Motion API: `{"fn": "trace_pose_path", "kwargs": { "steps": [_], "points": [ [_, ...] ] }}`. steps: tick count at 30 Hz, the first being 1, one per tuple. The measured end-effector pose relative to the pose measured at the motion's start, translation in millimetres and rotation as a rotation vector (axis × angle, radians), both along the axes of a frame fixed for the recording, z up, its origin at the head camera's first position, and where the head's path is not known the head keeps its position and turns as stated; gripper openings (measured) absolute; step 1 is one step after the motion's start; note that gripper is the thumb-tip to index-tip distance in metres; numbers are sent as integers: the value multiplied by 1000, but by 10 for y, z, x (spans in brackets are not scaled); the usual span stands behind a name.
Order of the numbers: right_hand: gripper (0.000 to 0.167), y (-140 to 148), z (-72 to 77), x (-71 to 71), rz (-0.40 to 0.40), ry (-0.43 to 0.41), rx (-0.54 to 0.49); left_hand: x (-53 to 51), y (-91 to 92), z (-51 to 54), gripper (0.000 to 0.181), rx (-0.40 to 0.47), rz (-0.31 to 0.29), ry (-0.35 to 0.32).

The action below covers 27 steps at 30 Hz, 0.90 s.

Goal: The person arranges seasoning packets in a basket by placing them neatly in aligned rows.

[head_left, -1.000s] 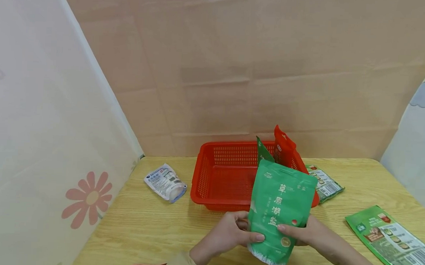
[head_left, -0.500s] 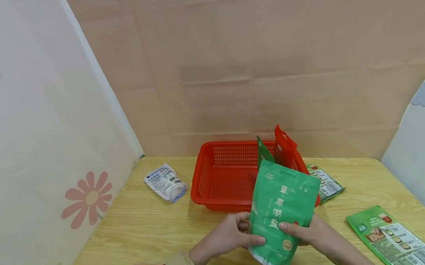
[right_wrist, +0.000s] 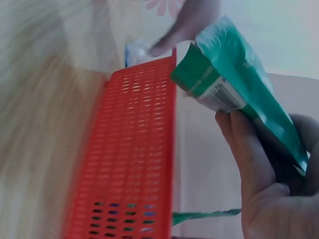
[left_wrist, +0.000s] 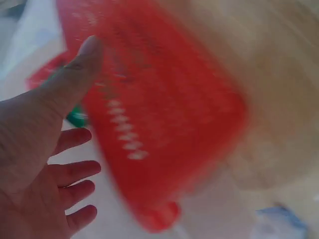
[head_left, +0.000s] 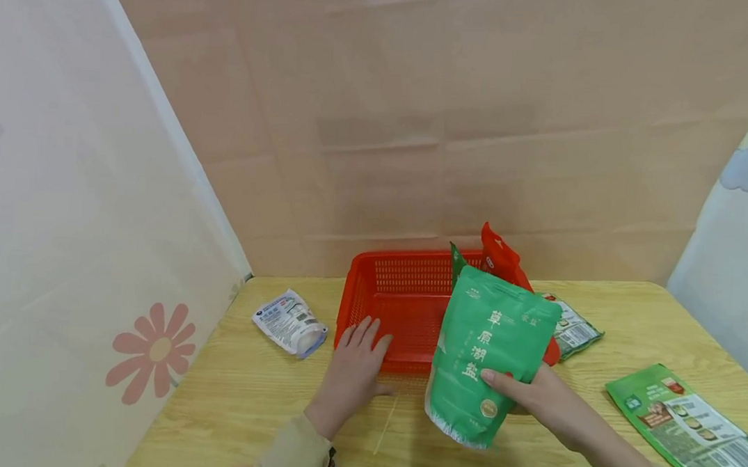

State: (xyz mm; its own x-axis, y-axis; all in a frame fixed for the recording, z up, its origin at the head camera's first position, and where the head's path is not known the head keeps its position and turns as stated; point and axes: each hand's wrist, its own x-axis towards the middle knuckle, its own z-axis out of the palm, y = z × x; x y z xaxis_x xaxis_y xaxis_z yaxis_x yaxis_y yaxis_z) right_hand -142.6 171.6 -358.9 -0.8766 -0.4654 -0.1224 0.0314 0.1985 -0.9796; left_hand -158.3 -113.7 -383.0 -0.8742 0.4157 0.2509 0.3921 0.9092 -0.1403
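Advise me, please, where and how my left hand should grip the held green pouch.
Probably its lower left edge, pinched from the left: the green pouch leans right at the top, and the right hand grips its lower right side, leaving that left edge free.

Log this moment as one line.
right hand: grips green pouch | left hand: holds nothing, at red basket, contact unclear | white pouch: on table

From here I see a wood-grain tbl (head_left: 266,403) below L hand (head_left: 350,372) & R hand (head_left: 539,394); creased tan backdrop (head_left: 385,122) beyond both; pale wall (head_left: 80,214) w/ reddish flower (head_left: 158,350) left of L hand, another (head_left: 719,276) w/ bluish cloud (head_left: 746,170) right of R.
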Motion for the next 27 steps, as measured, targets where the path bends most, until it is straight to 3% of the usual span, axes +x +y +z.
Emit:
{"fn": "trace_pose_path", "kwargs": {
  "steps": [3, 8, 11, 15, 19, 23, 27],
  "points": [
    [63, -92, 80, -25, -32, 18, 1, -86, -84, -107, 72, -55, -22, 7],
    [58, -225, 242, -92, -119, 94, -8, -187, -95, -193, 55, -19, -129, 68],
    [53, -281, 371, -138, -174, 163, -6, -232, -73, -220, 45, 5, -165, 64],
    [49, -363, 517, -209, -241, 297, 33, -273, -60, -253, 27, 44, -145, -1],
    [45, -462, 623, -290, -333, 426, 164, -316, -56, -266, 10, 41, -99, -15],
    [39, -550, 639, -397, -411, 445, 276, -350, -47, -273, 9, 45, -89, -12],
    [38, -642, 519, -556, -445, 422, 318, -369, -35, -276, 7, 49, -93, -23]
  ]
}}
